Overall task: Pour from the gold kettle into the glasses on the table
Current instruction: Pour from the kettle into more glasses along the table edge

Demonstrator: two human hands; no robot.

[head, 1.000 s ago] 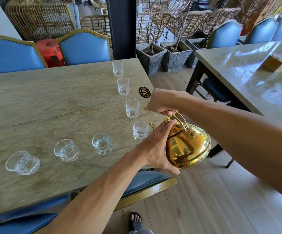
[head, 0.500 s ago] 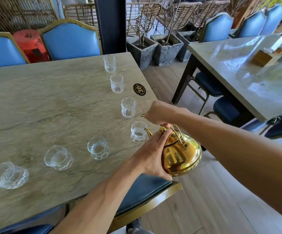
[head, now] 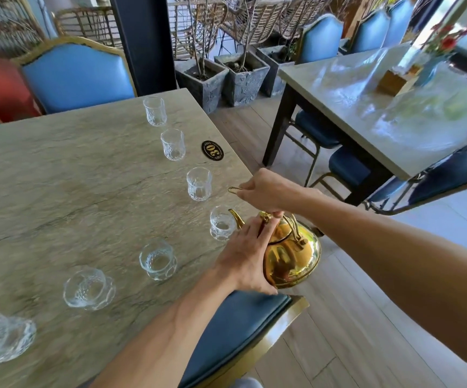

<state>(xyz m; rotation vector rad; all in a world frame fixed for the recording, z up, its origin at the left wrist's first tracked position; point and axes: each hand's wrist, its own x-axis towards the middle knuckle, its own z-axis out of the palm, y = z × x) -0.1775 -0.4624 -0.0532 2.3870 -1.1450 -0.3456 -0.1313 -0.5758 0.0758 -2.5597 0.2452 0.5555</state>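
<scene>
Table [head: 58,177] edge: right grip [head: 268,191] clasps kettle [head: 291,256], left grip [head: 246,259] braces.

1. A small black oval plaque [head: 212,150] lies flat on the grey stone-look table [head: 58,177], close to the table's right edge.
2. The plaque carries the number "30" in gold digits, set inside a thin gold rim.
3. From the head camera the digits appear turned sideways, roughly a quarter turn.
4. Fine gold marks at either end of the number are too small to read.
5. The plaque sits just right of a clear glass [head: 173,144], near it and not touching.
</scene>
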